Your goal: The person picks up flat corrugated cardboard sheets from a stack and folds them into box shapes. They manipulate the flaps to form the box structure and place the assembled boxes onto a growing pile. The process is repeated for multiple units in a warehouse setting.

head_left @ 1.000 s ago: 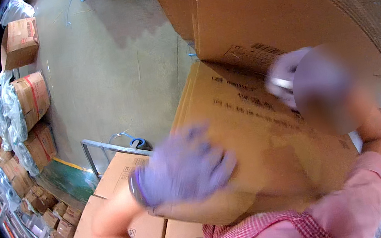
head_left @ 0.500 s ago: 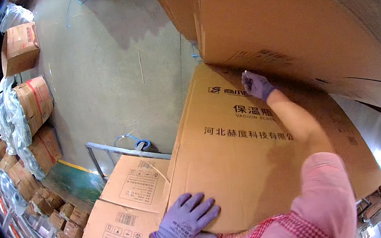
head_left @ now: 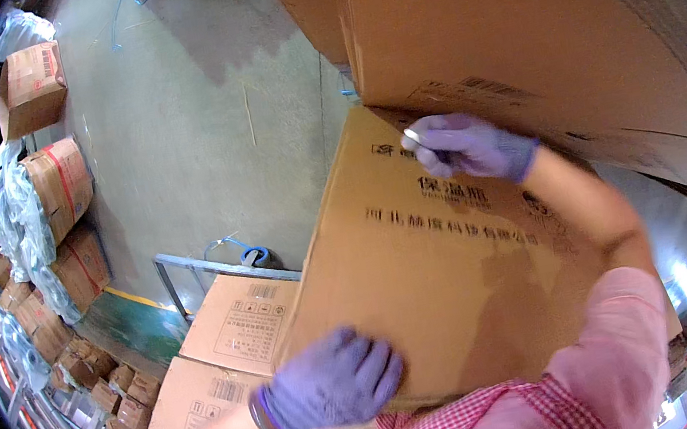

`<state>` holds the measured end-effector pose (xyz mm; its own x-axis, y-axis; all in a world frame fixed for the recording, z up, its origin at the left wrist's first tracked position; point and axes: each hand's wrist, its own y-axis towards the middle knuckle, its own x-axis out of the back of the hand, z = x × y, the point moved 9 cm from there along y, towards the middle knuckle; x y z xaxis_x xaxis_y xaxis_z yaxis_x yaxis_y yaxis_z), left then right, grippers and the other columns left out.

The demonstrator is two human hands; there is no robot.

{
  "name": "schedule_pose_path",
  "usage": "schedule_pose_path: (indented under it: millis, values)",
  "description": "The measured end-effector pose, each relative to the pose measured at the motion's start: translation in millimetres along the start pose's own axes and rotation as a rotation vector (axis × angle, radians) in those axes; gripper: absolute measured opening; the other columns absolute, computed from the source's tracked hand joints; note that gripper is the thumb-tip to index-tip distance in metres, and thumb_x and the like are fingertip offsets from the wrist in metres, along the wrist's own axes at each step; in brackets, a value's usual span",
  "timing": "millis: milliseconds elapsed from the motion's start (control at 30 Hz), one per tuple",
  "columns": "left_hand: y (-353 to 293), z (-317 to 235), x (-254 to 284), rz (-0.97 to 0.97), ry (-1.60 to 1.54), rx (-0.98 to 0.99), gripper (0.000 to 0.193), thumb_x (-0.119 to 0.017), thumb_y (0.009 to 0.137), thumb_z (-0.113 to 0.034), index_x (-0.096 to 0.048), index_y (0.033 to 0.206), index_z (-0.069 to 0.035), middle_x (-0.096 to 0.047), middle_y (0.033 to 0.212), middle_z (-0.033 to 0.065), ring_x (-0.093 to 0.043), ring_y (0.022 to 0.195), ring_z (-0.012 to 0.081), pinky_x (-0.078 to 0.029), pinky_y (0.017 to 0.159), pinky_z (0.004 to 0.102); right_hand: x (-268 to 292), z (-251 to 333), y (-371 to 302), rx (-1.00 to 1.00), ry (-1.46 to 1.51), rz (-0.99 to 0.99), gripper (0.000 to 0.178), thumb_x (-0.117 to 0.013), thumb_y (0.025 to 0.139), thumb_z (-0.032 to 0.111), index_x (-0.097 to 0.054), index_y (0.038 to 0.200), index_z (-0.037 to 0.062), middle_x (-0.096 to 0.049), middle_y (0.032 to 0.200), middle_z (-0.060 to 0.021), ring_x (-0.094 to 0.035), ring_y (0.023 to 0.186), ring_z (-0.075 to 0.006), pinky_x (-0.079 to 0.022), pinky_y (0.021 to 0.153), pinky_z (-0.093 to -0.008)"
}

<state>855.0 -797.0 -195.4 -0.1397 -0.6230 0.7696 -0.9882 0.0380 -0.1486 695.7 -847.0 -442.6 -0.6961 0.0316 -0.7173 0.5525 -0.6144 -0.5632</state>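
Observation:
A large brown flattened carton (head_left: 428,291) with dark printing lies slanted in front of me. My right hand (head_left: 472,145), in a purple work glove, is over its far part. Its fingers are closed, and a small whitish thing (head_left: 410,137) shows at their tips, too small to name. My left hand (head_left: 334,382), gloved alike, is at the carton's near left edge with its fingers bent over it. That hand is somewhat blurred, and its thumb is hidden.
Tall cardboard sheets (head_left: 457,26) stand upright along the far right. Sealed printed cartons (head_left: 240,325) are packed at the lower left, beside a blue metal rail (head_left: 226,267). A blue strap roll (head_left: 255,256) lies behind it. Boxes and plastic wrap (head_left: 27,202) line the left side.
My right hand has come nearer and turned, its fingers now pointing left. The left hand's spread fingers have bent over the carton edge. The carton has shifted slightly.

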Motion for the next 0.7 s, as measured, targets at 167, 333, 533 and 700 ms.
schedule_pose_path:
  millis: [167, 333, 533, 700]
  values:
    - [101.9, 71.7, 122.1, -0.283, 0.466, 0.056, 0.053, -0.069, 0.076, -0.05, -0.062, 0.111, -0.012, -0.059, 0.09, 0.0053, -0.06, 0.083, 0.0254, -0.049, 0.072, 0.0407, -155.7, 182.3, -169.5, 0.163, -0.637, 0.104, 0.021, -0.061, 0.096, 0.015, -0.065, 0.107, -0.0028, -0.069, 0.089, -0.01, -0.063, 0.07, -0.0134, -0.05, 0.063, -0.0271]
    - [96.1, 47.8, 153.0, -0.612, 0.31, 0.121, 0.078, -0.075, 0.063, -0.044, -0.054, 0.129, -0.009, -0.057, 0.121, 0.0112, -0.055, 0.11, 0.0286, -0.041, 0.098, 0.0436, -154.4, 148.4, -222.2, 0.158, -0.95, 0.036, 0.017, -0.063, 0.094, 0.009, -0.067, 0.107, -0.0014, -0.071, 0.098, -0.0114, -0.069, 0.083, -0.0189, -0.055, 0.073, -0.0315]
    - [54.2, 40.9, 73.8, -0.248, 0.324, 0.391, 0.057, -0.071, 0.073, -0.031, -0.059, 0.124, -0.01, -0.062, 0.114, 0.0096, -0.062, 0.099, 0.0276, -0.05, 0.085, 0.0427, -124.2, 91.0, -217.2, -0.247, -0.588, 0.244, 0.028, -0.067, 0.095, 0.018, -0.065, 0.112, -0.0036, -0.071, 0.101, -0.01, -0.068, 0.09, -0.0151, -0.056, 0.077, -0.0303]
    - [19.4, 5.0, 36.8, -0.189, 0.098, 0.324, 0.039, -0.067, 0.075, -0.021, -0.061, 0.113, -0.014, -0.064, 0.102, 0.007, -0.064, 0.087, 0.0228, -0.052, 0.074, 0.0365, -73.3, 90.4, -195.3, -0.206, -0.321, 0.016, 0.03, -0.065, 0.096, 0.026, -0.064, 0.106, -0.0019, -0.07, 0.093, -0.0084, -0.066, 0.087, -0.0137, -0.054, 0.078, -0.029]
